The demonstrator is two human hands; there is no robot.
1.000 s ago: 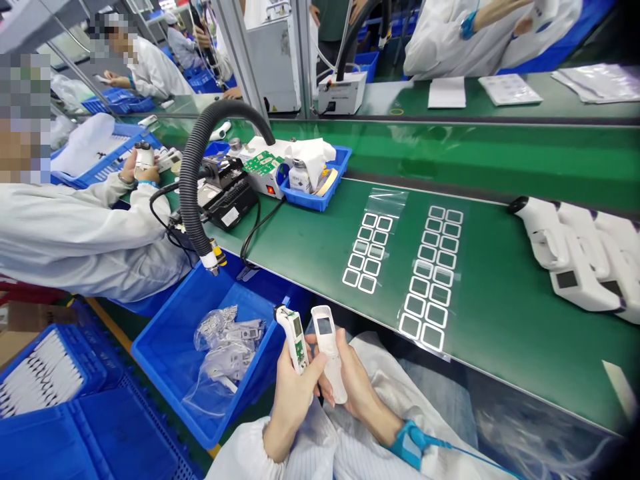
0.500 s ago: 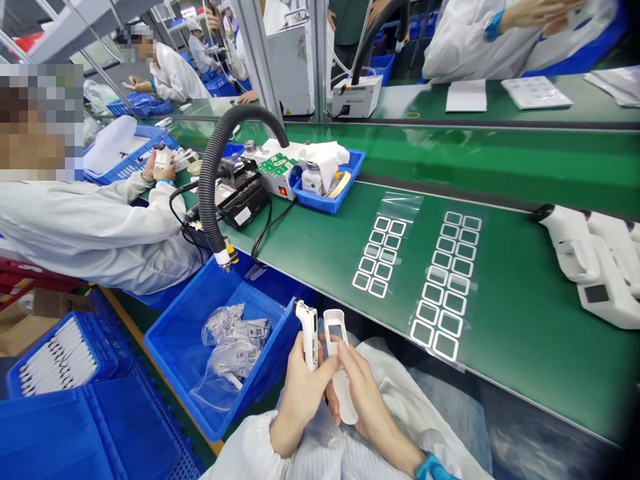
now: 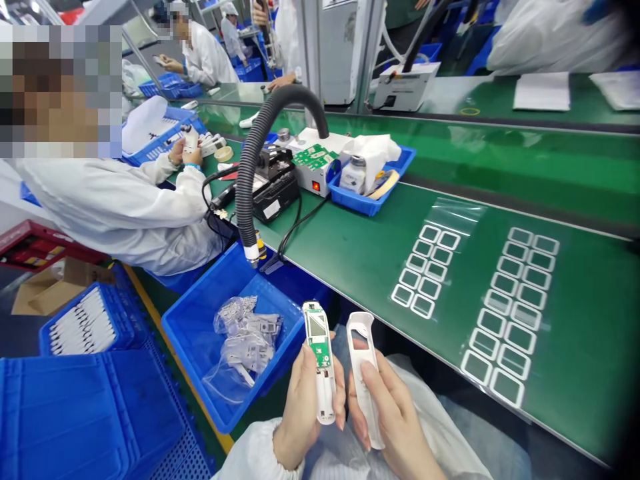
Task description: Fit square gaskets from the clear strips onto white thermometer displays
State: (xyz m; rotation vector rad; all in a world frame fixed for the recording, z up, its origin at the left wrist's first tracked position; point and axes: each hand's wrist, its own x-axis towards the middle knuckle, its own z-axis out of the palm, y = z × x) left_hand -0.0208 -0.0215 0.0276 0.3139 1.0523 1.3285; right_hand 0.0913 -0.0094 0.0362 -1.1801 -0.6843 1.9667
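Note:
My left hand [image 3: 303,393] is closed around a white handheld device body [image 3: 325,397], whose open face shows a green circuit board and a small grey screen. Just to its right, my right hand [image 3: 393,407] grips a white plastic cover [image 3: 361,380] with a rectangular window near its top. The two parts are held side by side, apart from each other, above my lap. Left of them, a blue bin [image 3: 200,353] holds clear bags of small parts [image 3: 250,340].
Sheets of white square frames [image 3: 510,313] lie on the green bench [image 3: 350,247]. A black flexible hose [image 3: 245,173] arches over the bin, near a blue tray [image 3: 370,200] with a bottle. At left sits a co-worker in a white coat [image 3: 120,207]; blue crates [image 3: 60,413] stand below.
The device body has turned so its circuit board faces me, and the cover has moved away from it to the right. My view has shifted left.

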